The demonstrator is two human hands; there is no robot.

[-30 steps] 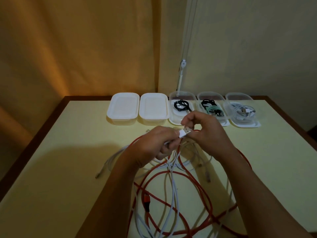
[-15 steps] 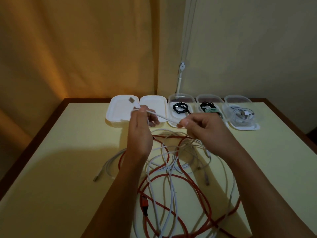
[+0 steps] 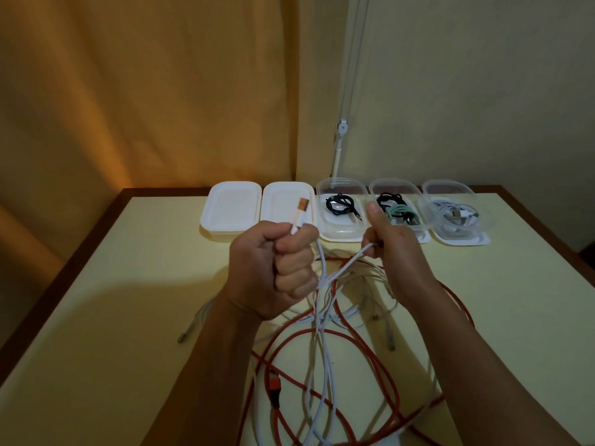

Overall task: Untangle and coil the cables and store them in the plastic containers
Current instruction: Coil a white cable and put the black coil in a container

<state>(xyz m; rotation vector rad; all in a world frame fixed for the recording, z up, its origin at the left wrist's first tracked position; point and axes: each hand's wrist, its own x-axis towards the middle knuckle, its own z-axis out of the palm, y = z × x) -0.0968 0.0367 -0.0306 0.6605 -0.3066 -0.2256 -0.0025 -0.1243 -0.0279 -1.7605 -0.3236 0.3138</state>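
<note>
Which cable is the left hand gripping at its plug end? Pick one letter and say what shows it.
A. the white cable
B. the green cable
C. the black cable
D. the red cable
A: the left hand is curled round the white cable, its plug sticking up above the fist.

No text, label, brand, number or sign can be read anywhere in this view.
</note>
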